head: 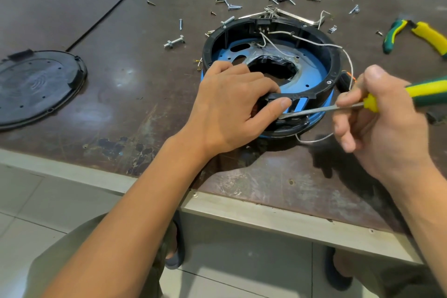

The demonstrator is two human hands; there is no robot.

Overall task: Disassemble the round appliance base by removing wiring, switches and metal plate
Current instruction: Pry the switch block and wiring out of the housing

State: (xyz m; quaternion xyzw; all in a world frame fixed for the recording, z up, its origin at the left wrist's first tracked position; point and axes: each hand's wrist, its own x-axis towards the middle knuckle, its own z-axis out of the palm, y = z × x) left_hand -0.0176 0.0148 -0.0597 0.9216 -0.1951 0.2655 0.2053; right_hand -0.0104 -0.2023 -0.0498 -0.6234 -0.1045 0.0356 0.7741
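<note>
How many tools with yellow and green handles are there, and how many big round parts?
Yellow-and-green tools: 2, the screwdriver and the pliers
Big round parts: 2, the base and the loose cover
Total: 4

left hand [232, 106] grips round base [271, 70] rim; right hand [377, 123] holds screwdriver [387, 100], tip at base's near wall

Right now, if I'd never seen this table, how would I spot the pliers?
Find the round black-and-blue base in the middle of the brown table, then look to its right, near the picture's edge. The pliers lie flat there. They are green and yellow like the screwdriver in the right hand, but have two spread handles and nobody holds them.
</note>
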